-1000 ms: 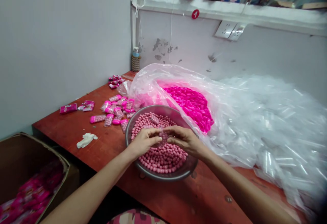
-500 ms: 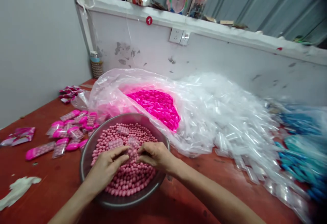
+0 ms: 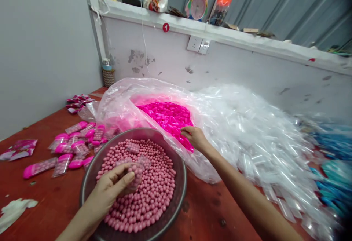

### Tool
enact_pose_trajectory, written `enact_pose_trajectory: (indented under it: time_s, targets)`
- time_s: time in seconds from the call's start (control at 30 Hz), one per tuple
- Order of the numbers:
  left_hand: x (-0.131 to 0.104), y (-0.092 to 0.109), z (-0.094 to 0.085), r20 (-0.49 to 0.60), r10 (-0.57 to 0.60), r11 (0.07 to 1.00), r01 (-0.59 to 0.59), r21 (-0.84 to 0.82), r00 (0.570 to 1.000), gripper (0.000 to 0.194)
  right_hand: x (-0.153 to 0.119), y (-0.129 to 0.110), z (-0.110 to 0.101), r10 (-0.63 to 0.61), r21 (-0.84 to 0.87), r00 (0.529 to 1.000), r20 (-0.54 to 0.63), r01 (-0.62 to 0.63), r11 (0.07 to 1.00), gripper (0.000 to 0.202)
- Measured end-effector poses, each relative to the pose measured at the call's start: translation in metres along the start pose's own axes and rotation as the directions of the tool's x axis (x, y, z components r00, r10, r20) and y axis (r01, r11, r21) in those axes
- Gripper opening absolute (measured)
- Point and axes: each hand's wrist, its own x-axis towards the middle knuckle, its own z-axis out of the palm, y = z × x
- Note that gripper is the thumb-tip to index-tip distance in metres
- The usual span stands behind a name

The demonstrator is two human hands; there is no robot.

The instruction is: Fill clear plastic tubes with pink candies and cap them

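My left hand (image 3: pixel 114 186) is closed on a small clear plastic container (image 3: pixel 134 176) filled with pink beads, held over the bowl. Beneath it, a dark grey bowl (image 3: pixel 180 193) holds many round pink beads (image 3: pixel 154 197). More small clear containers, one of them a bead-filled container (image 3: pixel 132 148), lie on the beads. My right hand (image 3: pixel 194 136) is at the right side of a heap of bright pink caps (image 3: pixel 165 114) in an open plastic bag (image 3: pixel 118 92). Its fingertips are pinched together at the caps; whether a cap is between them is hidden.
Several filled, pink-capped containers (image 3: pixel 62 164) lie on the red table (image 3: pixel 44 197) at left, near a pink packet (image 3: pixel 23 148). A large heap of clear empty containers (image 3: pixel 247 123) spreads right, with blue pieces (image 3: pixel 334 142) beyond. A shelf (image 3: pixel 176 21) runs along the wall.
My right hand has left the container over the bowl and moved up and right to the pink caps. My left hand keeps hold of the container. The view has shifted slightly.
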Motion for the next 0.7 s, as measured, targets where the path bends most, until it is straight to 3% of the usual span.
enact_pose_trajectory:
  time_s: [0.2,0.4,0.7]
  targets:
    - [-0.002,0.001,0.002,-0.062,0.015,0.998,-0.011,0.06,0.998,0.042,0.035,-0.009,0.021,-0.059,-0.121,0.994,0.088,0.07,0.99,0.021]
    - [-0.002,0.002,0.003,-0.082,0.042,0.991,-0.031,0.128,0.996,0.04,0.069,-0.017,0.029,-0.096,-0.221,0.986,0.133,0.124,0.967,0.027]
    - [-0.002,0.002,0.003,-0.06,0.075,0.987,-0.065,0.146,0.995,0.04,0.094,-0.012,0.037,-0.281,-0.214,0.931,0.233,0.331,0.919,0.021]
